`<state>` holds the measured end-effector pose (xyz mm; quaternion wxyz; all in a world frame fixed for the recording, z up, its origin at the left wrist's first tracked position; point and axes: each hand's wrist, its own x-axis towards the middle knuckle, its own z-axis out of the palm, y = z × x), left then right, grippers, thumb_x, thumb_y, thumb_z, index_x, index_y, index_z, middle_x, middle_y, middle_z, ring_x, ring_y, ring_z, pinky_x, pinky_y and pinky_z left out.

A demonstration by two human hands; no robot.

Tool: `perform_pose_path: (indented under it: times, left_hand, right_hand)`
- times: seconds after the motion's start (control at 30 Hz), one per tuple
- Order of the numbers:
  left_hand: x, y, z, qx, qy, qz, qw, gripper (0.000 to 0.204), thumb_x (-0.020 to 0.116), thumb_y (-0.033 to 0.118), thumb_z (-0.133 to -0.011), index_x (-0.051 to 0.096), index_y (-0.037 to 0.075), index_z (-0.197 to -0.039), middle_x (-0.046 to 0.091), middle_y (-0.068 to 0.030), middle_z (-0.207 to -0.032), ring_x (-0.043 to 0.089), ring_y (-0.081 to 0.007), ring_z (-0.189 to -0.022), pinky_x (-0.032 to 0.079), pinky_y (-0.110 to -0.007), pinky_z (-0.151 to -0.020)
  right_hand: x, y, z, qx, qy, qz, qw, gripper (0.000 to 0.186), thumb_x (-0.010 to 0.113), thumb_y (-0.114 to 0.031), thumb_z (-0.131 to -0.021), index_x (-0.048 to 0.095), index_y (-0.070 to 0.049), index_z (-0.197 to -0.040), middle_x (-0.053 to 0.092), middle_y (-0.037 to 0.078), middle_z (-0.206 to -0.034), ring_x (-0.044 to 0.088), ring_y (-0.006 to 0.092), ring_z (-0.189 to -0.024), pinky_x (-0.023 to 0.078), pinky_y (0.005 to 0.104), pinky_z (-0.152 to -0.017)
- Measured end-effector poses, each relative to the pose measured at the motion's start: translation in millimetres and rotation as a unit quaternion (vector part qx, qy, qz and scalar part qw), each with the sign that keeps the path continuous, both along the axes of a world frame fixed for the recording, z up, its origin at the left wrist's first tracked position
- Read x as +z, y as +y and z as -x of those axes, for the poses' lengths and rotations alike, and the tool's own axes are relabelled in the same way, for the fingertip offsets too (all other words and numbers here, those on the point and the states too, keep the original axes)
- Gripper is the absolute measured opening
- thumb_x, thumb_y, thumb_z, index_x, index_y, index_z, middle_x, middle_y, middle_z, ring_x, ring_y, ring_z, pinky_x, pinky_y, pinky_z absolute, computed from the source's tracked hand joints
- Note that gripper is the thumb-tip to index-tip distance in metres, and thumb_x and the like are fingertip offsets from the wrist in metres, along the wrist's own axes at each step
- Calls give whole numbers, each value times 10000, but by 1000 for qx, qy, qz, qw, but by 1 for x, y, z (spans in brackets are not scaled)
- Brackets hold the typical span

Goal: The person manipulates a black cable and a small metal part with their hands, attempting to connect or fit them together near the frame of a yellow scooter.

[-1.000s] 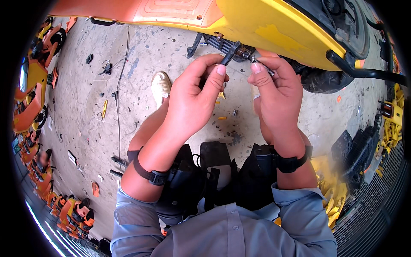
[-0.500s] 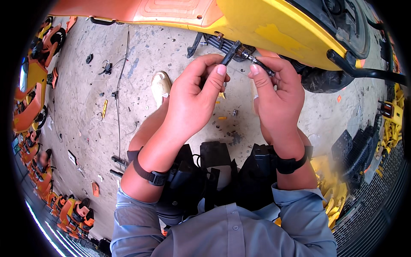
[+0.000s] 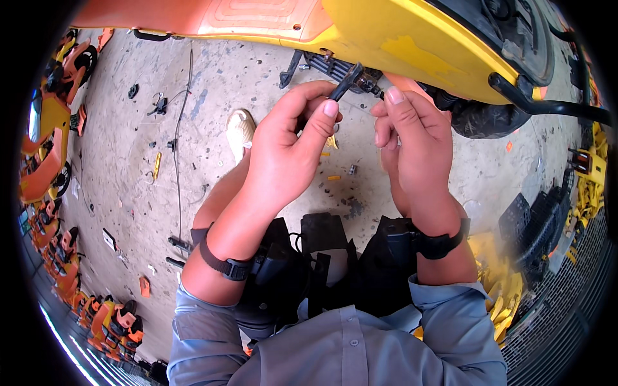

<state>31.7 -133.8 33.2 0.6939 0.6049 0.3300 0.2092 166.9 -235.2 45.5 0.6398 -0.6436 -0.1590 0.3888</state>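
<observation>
My left hand (image 3: 290,138) is closed on a black lever-like part (image 3: 347,82), thumb on top, its free end slanting up and to the right. A dark metal fitting (image 3: 368,83) joins this part near its upper end. My right hand (image 3: 418,132) is closed in a pinch at the fitting's right side. Its fingers hide what they grip, apart from a thin dark stem reaching them. Both hands are just below the yellow-and-orange vehicle body (image 3: 380,42). Behind the black part shows a ribbed dark footrest-like piece (image 3: 325,64).
A black bent bar (image 3: 547,108) juts out at the right. On the floor lie a long black cable (image 3: 183,128), a yellow tool-like piece (image 3: 157,165) and small scraps. Yellow parts (image 3: 499,289) are heaped at lower right; orange vehicles (image 3: 48,148) line the left.
My right hand has shifted slightly up, and its thumb has rolled upward over the fitting's end. The dark piece seen in its fingers is now mostly hidden. My left hand stays nearly still.
</observation>
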Motion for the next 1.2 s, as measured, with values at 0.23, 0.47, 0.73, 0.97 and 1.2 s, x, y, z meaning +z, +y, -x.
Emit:
perform_pose_path:
  times: [0.23, 0.47, 0.73, 0.97, 1.2]
  left_hand:
    - [-5, 0, -1, 10, -6, -14, 1000, 256, 569, 139, -1014, 572, -7, -1224, 639, -46, -928, 571, -93, -827, 490, -243, -761]
    - [3, 2, -3, 16, 17, 25, 999, 252, 528, 180, -1036, 578, 21, -1225, 629, -31, -960, 533, -86, -830, 451, -225, -762]
    - [-2, 2, -2, 19, 12, 3, 1000, 251, 540, 163, -1028, 569, -9, -1207, 630, -39, -913, 561, -86, -812, 487, -236, -749]
    - [-2, 5, -2, 23, 15, 3, 1000, 239, 552, 157, -1021, 576, -19, -1181, 633, -41, -888, 574, -84, -797, 503, -239, -729]
    - [-5, 6, 0, 25, 14, -12, 1000, 248, 558, 151, -1017, 575, -16, -1199, 637, -47, -890, 576, -85, -795, 504, -239, -731]
  right_hand:
    - [7, 0, -7, 23, 140, 36, 989, 444, 540, -375, -1015, 617, -5, -780, 592, 38, -676, 489, 84, -543, 383, 223, -518]
    - [-9, 7, 8, -54, -157, -45, 985, 236, 621, -247, -986, 603, -12, -980, 618, 20, -737, 535, 58, -635, 428, 215, -569]
    - [-8, -1, -3, 14, -130, 54, 990, 192, 625, -186, -983, 612, 2, -1018, 641, 3, -766, 564, 52, -662, 465, 228, -608]
    - [-10, 6, 7, -31, -184, -37, 982, 195, 612, -177, -989, 608, 15, -1028, 656, 31, -809, 584, 60, -698, 484, 230, -639]
    - [0, 1, -6, 63, -117, 84, 988, 231, 599, -205, -997, 622, 23, -1033, 652, 40, -742, 602, 77, -688, 491, 228, -644]
